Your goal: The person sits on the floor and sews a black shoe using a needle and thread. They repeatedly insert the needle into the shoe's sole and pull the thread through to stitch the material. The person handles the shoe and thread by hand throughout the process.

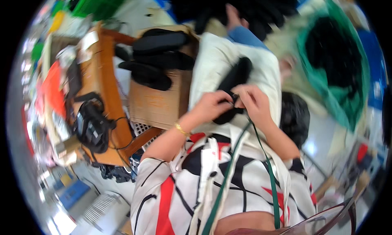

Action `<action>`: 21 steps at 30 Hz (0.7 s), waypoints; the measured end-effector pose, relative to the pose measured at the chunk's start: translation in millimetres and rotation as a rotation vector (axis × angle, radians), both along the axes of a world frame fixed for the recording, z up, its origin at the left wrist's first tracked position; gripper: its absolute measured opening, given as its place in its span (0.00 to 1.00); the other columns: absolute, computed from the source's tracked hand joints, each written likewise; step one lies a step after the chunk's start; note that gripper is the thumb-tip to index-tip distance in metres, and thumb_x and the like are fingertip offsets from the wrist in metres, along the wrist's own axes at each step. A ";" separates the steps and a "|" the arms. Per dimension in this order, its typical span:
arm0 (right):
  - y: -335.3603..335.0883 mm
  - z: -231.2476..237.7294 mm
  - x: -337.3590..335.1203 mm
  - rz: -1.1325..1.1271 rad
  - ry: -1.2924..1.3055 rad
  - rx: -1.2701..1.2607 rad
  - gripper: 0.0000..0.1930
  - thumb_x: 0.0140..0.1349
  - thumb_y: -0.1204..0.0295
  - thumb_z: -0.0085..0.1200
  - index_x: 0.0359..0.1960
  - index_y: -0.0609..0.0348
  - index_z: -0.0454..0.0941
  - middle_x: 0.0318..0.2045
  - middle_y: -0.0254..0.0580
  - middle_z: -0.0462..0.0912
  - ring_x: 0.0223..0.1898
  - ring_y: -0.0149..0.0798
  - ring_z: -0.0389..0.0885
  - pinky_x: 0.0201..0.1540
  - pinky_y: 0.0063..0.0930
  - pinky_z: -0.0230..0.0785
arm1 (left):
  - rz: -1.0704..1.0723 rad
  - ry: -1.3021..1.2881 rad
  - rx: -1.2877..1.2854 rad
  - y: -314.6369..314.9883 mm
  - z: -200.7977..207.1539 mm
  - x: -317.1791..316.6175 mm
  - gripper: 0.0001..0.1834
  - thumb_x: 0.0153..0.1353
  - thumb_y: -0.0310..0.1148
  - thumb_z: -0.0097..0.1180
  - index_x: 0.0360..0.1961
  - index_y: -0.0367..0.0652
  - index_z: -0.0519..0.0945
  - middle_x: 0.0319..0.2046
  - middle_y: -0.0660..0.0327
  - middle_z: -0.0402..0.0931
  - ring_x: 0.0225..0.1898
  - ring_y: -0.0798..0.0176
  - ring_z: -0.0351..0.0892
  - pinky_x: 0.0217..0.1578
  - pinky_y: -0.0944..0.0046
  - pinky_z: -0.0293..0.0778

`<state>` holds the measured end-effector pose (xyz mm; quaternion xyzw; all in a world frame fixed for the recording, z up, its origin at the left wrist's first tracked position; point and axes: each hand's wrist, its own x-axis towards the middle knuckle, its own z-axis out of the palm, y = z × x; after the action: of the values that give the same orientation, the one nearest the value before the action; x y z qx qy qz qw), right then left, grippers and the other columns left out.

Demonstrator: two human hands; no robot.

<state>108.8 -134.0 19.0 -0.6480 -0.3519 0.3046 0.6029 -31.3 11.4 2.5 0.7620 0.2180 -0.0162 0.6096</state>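
Observation:
A black shoe (237, 74) lies slantwise on the white cloth (208, 61) over my lap, its far end pointing up and to the right. My left hand (210, 108) is closed at the shoe's near part, thumb and fingers pinched on its dark edge. Close beside it, my right hand (254, 103) pinches the same part, the fingertips almost meeting the left ones. Blur and the fingers hide exactly which bit is gripped. Several more black shoes (160, 41) rest on a cardboard box (157, 102) to the left.
At my left stands a wooden table (108, 67) with a black device (93, 125) and cables. A green sack (306, 43) of black items stands at the far right. Dark goods (253, 6) are heaped ahead. A green crate (100, 2) sits far left. Green straps (222, 182) hang down my front.

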 end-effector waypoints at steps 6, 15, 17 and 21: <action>-22.4 -7.4 11.7 0.038 0.909 0.082 0.10 0.75 0.62 0.44 0.38 0.53 0.67 0.25 0.38 0.78 0.21 0.29 0.76 0.24 0.18 0.68 | -0.077 -0.096 0.270 -2.5 6.7 -5.8 0.08 0.54 0.25 0.64 0.37 0.40 0.83 0.32 0.56 0.82 0.34 0.56 0.81 0.37 0.63 0.76; -58.9 0.8 11.8 0.030 0.793 0.068 0.09 0.74 0.67 0.47 0.37 0.57 0.68 0.19 0.28 0.66 0.20 0.25 0.64 0.24 0.20 0.59 | -0.144 -0.370 0.551 -3.6 -10.9 -16.7 0.10 0.47 0.22 0.68 0.32 0.44 0.83 0.31 0.62 0.82 0.33 0.57 0.81 0.32 0.62 0.78; -66.1 3.6 16.2 0.019 0.866 0.185 0.09 0.74 0.67 0.47 0.37 0.58 0.68 0.20 0.28 0.66 0.20 0.24 0.63 0.24 0.20 0.59 | -0.132 -0.370 0.540 -3.4 -12.7 -17.4 0.10 0.47 0.22 0.68 0.32 0.43 0.82 0.31 0.62 0.82 0.33 0.58 0.81 0.32 0.62 0.78; -71.9 -5.8 22.1 0.005 0.949 0.341 0.06 0.73 0.71 0.48 0.39 0.59 0.69 0.22 0.29 0.70 0.22 0.25 0.67 0.25 0.21 0.63 | -0.121 -0.380 0.544 -4.4 -12.8 -14.4 0.10 0.47 0.22 0.68 0.32 0.44 0.82 0.31 0.62 0.82 0.32 0.58 0.81 0.31 0.62 0.78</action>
<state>131.0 -205.8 13.2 -0.3295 -0.0854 0.5052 0.7931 -45.6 7.1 -10.2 0.8977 0.0513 0.1487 0.4116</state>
